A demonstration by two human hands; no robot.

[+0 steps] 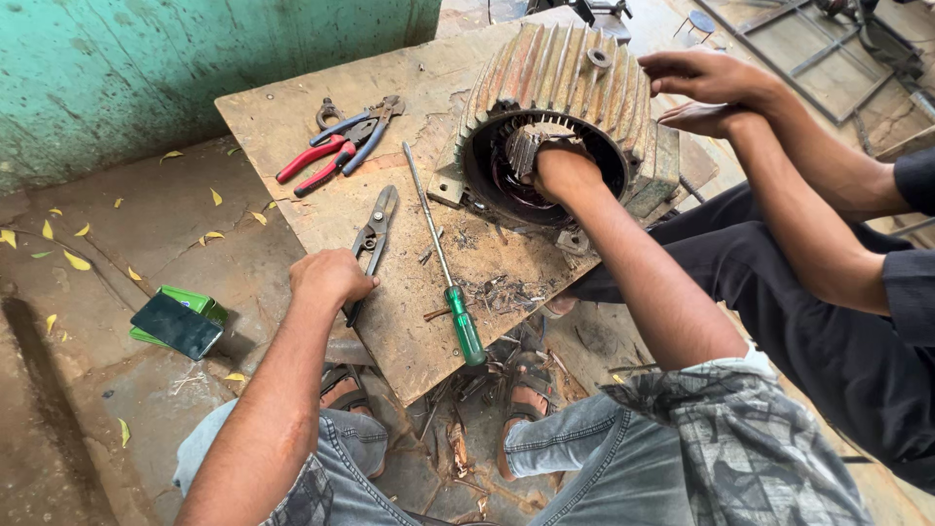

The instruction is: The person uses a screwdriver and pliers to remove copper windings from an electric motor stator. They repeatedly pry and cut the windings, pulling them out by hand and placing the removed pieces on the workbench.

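Our right hand [563, 168] reaches into the open mouth of the finned motor housing [560, 78], which lies on its side on the wooden bench [292, 122]; its fingers are buried among the windings, so we cannot tell their grip. Our left hand [331, 276] is closed over the handles of the metal snips [375, 232]. A co-worker's hands [703, 76] press the housing's far side, seemingly to steady it. A green-handled screwdriver [443, 273] lies between.

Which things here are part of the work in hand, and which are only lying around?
In use:
motor housing, right hand inside it
snips under the left hand
co-worker's hands steadying the housing

Lying about:
green-handled screwdriver
red and blue pliers
dark phone on the floor
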